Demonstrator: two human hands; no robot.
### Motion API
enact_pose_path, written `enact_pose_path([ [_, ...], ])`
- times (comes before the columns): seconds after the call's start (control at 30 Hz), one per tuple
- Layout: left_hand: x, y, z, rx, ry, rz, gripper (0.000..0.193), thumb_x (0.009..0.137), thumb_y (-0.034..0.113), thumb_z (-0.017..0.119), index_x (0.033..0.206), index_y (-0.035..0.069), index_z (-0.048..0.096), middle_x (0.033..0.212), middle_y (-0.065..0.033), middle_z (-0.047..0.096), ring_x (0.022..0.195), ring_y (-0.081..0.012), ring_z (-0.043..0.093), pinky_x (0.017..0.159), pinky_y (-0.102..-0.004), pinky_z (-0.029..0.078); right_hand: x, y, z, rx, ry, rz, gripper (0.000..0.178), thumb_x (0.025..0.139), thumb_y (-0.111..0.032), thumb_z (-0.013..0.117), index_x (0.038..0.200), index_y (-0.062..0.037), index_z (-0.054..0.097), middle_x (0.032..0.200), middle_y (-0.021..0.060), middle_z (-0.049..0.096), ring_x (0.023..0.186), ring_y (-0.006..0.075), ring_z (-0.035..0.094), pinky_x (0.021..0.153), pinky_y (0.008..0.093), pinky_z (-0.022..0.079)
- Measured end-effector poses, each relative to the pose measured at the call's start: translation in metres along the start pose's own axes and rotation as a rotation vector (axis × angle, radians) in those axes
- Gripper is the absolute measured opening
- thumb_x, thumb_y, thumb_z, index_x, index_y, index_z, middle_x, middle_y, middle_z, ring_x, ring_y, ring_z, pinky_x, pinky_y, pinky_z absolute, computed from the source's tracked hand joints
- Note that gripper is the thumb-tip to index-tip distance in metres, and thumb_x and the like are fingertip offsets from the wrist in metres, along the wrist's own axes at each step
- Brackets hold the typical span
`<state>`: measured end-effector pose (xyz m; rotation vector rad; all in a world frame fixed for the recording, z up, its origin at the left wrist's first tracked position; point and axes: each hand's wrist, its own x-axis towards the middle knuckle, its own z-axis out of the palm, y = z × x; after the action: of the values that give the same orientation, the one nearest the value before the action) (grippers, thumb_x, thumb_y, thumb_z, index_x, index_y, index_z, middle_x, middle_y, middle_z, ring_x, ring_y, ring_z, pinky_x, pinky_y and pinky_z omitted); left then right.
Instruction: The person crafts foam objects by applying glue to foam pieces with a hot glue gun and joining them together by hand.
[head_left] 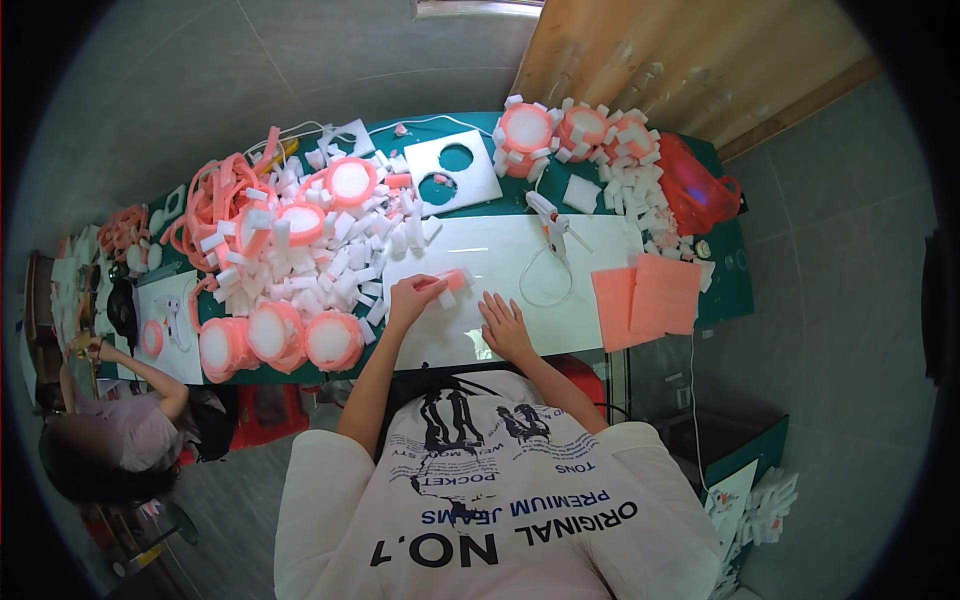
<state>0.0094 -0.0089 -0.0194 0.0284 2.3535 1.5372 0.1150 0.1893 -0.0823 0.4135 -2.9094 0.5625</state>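
Observation:
My left hand (413, 297) is closed, its fingertips pinching a small pink foam piece (455, 279) just above the white board (430, 345). A little white foam block (448, 299) sits against the near side of that piece. To its right, my right hand (507, 324) rests on the board with its fingers spread and holds nothing. Beyond it, a white glue gun (547, 218) stands at the board's far side, its cable looped on the surface. Two pink foam sheets (668, 293) overlap at the board's right edge.
A heap of white foam blocks (345, 265) lies left of the board, beside round pink-and-white foam pieces (276, 331). At the back are a white sheet with two holes (480, 165) and a red plastic bag (690, 185). Another person (120, 425) works at far left.

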Motion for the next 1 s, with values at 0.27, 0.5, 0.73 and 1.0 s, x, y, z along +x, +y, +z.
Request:
enact_pose_path([
  [0.27,0.002,0.000,0.001,0.023,-0.012,-0.024,0.034,0.067,0.033,0.067,0.082,0.003,0.065,0.069,-0.0076,0.063,0.063,-0.0112,0.058,0.060,-0.0222,0.045,0.009,0.011,0.022,0.080,0.178,0.090,0.024,0.080,-0.014,0.050,0.101,-0.0018,0.052,0.101,0.0129,0.056,0.097,0.0252,0.052,0.088,0.0409,0.031],
  [0.5,0.003,-0.003,0.001,0.000,-0.022,0.001,0.033,0.067,0.033,0.067,0.082,0.003,0.065,0.069,-0.0074,0.063,0.063,-0.0110,0.058,0.060,-0.0220,0.045,0.012,0.002,0.020,0.090,0.193,0.181,0.025,0.080,-0.012,0.048,0.101,0.0001,0.051,0.098,0.0149,0.057,0.096,0.0269,0.052,0.087,0.0424,0.032],
  [0.73,0.000,0.002,0.000,-0.014,-0.021,-0.014,0.034,0.067,0.033,0.067,0.082,0.003,0.065,0.070,-0.0071,0.063,0.062,-0.0109,0.058,0.060,-0.0219,0.045,0.000,-0.007,0.005,0.041,0.077,0.086,0.035,0.077,-0.017,0.048,0.110,-0.0027,0.043,0.121,0.0131,0.042,0.113,0.0267,0.039,0.094,0.0428,0.025],
  [1.0,0.000,0.000,0.001,-0.005,-0.021,-0.007,0.033,0.067,0.033,0.067,0.082,0.003,0.065,0.069,-0.0076,0.063,0.062,-0.0111,0.058,0.060,-0.0218,0.045,-0.001,-0.006,0.003,-0.015,0.013,0.082,0.046,0.078,-0.025,0.047,0.120,-0.0079,0.039,0.127,0.0081,0.036,0.117,0.0221,0.033,0.097,0.0405,0.022],
])
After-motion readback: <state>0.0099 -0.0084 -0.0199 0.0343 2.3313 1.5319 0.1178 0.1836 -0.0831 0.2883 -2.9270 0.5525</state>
